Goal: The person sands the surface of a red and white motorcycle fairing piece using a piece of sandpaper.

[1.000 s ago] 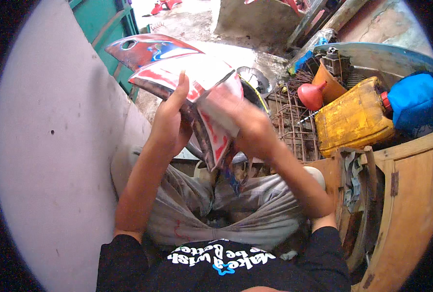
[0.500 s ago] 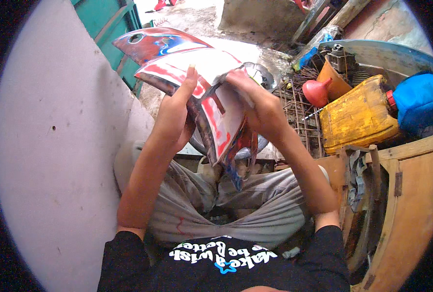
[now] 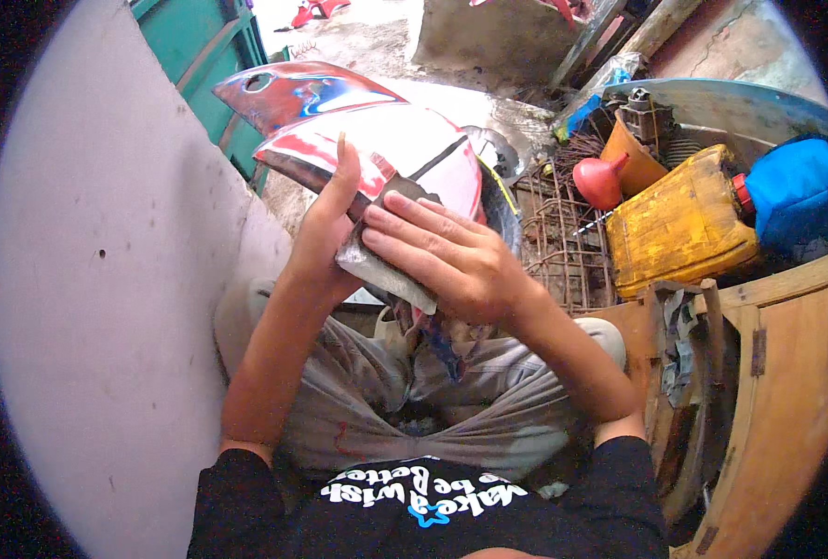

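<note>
A curved motorcycle fairing panel [image 3: 405, 126], patched in white, red, blue and dark paint, is held up above my lap. My left hand [image 3: 325, 233] grips its left edge, the thumb sticking up along the near face and the fingers hidden behind. Across the panel's lower part lies my right hand [image 3: 456, 256], fingers stretched and pressing a folded grey sheet that looks like sandpaper [image 3: 386, 275] onto the surface. The right thumb is out of sight.
To the right stand a yellow jerrycan [image 3: 684, 219], a red funnel [image 3: 600, 182], a blue cloth-like bundle [image 3: 798, 196] and a rusty wire grid [image 3: 568, 242]. A wooden cabinet door [image 3: 787, 363] is near right. A pale wall [image 3: 107, 326] rises close on my left.
My right hand and the sheet have moved down and left, from the panel's right edge to lie flat over its lower part. My left hand keeps its hold.
</note>
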A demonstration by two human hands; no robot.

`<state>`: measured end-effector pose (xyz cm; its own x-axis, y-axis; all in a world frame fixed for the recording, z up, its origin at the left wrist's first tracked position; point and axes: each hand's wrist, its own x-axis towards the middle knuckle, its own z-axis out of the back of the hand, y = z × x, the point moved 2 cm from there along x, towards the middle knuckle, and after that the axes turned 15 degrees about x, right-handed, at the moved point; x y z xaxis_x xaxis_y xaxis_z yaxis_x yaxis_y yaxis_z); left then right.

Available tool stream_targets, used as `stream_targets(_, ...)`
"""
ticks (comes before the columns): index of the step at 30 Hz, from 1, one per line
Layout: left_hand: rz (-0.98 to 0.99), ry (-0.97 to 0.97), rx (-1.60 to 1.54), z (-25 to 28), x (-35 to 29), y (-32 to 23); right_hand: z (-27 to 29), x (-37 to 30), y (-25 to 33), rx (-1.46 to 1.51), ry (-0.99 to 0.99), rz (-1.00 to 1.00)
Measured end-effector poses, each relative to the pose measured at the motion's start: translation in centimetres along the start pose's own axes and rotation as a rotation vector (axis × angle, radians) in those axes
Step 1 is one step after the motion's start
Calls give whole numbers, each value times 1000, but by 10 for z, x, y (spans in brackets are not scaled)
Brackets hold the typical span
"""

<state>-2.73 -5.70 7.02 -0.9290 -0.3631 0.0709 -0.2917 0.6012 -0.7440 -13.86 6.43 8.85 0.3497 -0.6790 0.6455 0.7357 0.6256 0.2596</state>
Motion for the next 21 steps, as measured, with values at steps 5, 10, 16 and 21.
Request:
stream_targets(5,-38,-27,29,-1,0,1,23,-22,-54,214,-223,-463)
stream_targets(10,-39,256,-162,9,-1,-4,1,3,0,75,-62,-48)
stream_targets(16,-6,-155,275,-18,-5,-1,7,-11,-34,59,-232,-256)
stream_targets(21,-50,-17,280,-9,3,7,14,-8,-21,144,-133,-141)
